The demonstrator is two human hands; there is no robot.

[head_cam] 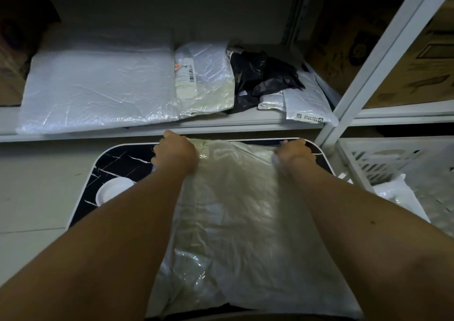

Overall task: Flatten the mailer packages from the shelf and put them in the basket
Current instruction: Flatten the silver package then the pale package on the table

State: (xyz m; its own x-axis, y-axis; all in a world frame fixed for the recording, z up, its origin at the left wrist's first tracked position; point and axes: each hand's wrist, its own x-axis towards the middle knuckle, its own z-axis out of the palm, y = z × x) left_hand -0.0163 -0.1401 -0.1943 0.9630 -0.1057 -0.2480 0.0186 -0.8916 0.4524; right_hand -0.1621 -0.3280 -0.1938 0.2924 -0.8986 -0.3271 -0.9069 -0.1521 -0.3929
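Note:
A large pale plastic mailer (235,222) lies spread over a small black marble-pattern table (118,163). My left hand (175,152) grips its far left corner and my right hand (296,152) grips its far right corner, both at the table's far edge. On the shelf (147,126) behind lie a big white mailer (98,87), a silvery mailer with a label (204,80), a crumpled black mailer (265,77) and a small white mailer (307,102). The white slatted basket (383,158) stands at the right, with a white mailer (398,193) inside.
A white round dish (110,190) sits on the table's left side. A white shelf post (373,58) rises on the right, with cardboard boxes (417,58) behind it. Pale floor (36,198) lies to the left.

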